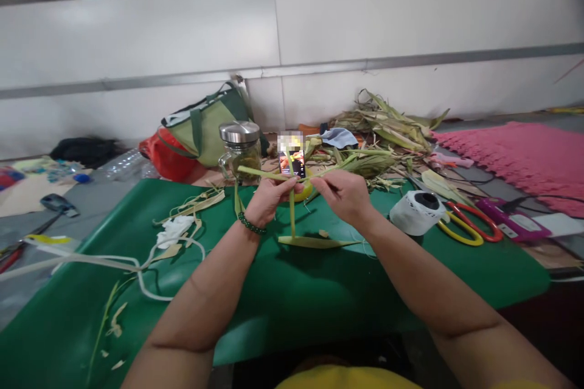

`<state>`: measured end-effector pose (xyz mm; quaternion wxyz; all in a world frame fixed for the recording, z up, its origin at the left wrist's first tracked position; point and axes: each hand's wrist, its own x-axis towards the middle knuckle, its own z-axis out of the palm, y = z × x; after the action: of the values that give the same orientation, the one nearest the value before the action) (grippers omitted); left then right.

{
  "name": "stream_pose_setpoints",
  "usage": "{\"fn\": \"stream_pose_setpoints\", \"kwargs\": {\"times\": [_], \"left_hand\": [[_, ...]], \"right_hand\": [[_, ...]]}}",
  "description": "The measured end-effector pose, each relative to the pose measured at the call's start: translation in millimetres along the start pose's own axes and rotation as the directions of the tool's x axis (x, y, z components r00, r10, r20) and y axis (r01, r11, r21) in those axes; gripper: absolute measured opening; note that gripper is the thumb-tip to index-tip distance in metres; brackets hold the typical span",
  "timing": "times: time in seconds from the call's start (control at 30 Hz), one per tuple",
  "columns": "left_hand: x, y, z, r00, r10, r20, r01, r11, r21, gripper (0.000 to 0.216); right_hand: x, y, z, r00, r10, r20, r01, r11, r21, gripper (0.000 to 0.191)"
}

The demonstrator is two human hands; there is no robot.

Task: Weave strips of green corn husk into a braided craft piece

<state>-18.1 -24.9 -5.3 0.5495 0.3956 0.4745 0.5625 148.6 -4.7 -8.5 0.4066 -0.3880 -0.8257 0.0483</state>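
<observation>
My left hand (268, 199), with a green bead bracelet at the wrist, pinches long pale-green corn husk strips (260, 174) where they cross. One strip runs sideways from its fingers toward my right hand; another (292, 216) hangs down. My right hand (345, 196) is closed, fingers curled around the right-hand part of the husk; its exact grip is partly hidden. Below the hands a flat piece of husk (314, 243) lies on the green mat (292, 304). Just behind the hands stands a phone (292, 164) with a lit screen, partly covered by the strips.
Behind are a glass jar (239, 155), a green bag (212, 118) and a heap of husks (387, 121). On the right lie a white roll (413, 216), scissors (472, 237), a purple power strip (515, 219) and pink cloth (515, 158). White cable (123, 262) crosses the left side.
</observation>
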Motion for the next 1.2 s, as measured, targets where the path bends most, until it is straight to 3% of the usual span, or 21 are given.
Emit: {"fn": "stream_pose_setpoints", "kwargs": {"times": [0.07, 0.17, 0.47, 0.63, 0.7, 0.8, 0.87, 0.93, 1.07, 1.2], "left_hand": [[-1.9, -6.0, 6.0, 0.996, 0.085, -0.031, -0.086, 0.996, -0.036, 0.021], [-4.2, -16.3, 15.7, 0.992, 0.090, -0.093, -0.099, 0.991, -0.095, 0.020], [-3.5, -21.0, 23.1, 0.980, 0.075, -0.186, -0.109, 0.978, -0.177, 0.020], [-4.4, -13.8, 18.0, 0.991, 0.033, -0.129, -0.054, 0.985, -0.166, 0.025], [-5.1, -11.3, 15.5, 0.997, 0.017, -0.069, -0.027, 0.989, -0.147, 0.029], [-6.7, -8.7, 13.6, 0.999, 0.043, -0.012, -0.044, 0.991, -0.129, 0.035], [-7.7, -8.0, 13.5, 0.999, 0.052, 0.011, -0.050, 0.993, -0.111, 0.039], [-8.4, -7.9, 13.5, 0.998, 0.053, 0.030, -0.051, 0.997, -0.052, 0.039], [-7.3, -9.3, 11.9, 0.991, 0.109, 0.079, -0.117, 0.988, 0.105, 0.027], [-4.5, -10.0, 7.3, 0.987, 0.128, 0.094, -0.140, 0.980, 0.142, 0.019]], "right_hand": [[-2.7, -8.0, 6.3, 0.984, 0.057, 0.169, -0.054, 0.998, -0.026, 0.047], [-5.3, -16.3, 18.6, 0.931, 0.104, 0.350, -0.105, 0.994, -0.018, 0.041], [-10.2, -30.3, 31.9, 0.931, 0.119, 0.345, -0.106, 0.993, -0.055, 0.037], [-13.0, -31.5, 29.3, 0.937, 0.072, 0.342, -0.038, 0.994, -0.103, 0.038], [-11.4, -25.9, 22.0, 0.957, 0.030, 0.289, 0.004, 0.993, -0.117, 0.042], [-3.7, -9.4, 6.2, 0.997, -0.074, 0.036, 0.078, 0.988, -0.133, 0.040], [2.8, 3.6, -3.0, 0.985, -0.157, -0.077, 0.144, 0.978, -0.150, 0.033], [7.7, 14.2, -8.1, 0.979, -0.206, -0.009, 0.203, 0.971, -0.125, 0.027], [9.1, 19.7, -9.5, 0.942, -0.184, 0.282, 0.194, 0.981, -0.008, 0.022], [6.4, 15.2, -12.2, 0.915, -0.213, 0.342, 0.233, 0.972, -0.021, 0.029]]}}
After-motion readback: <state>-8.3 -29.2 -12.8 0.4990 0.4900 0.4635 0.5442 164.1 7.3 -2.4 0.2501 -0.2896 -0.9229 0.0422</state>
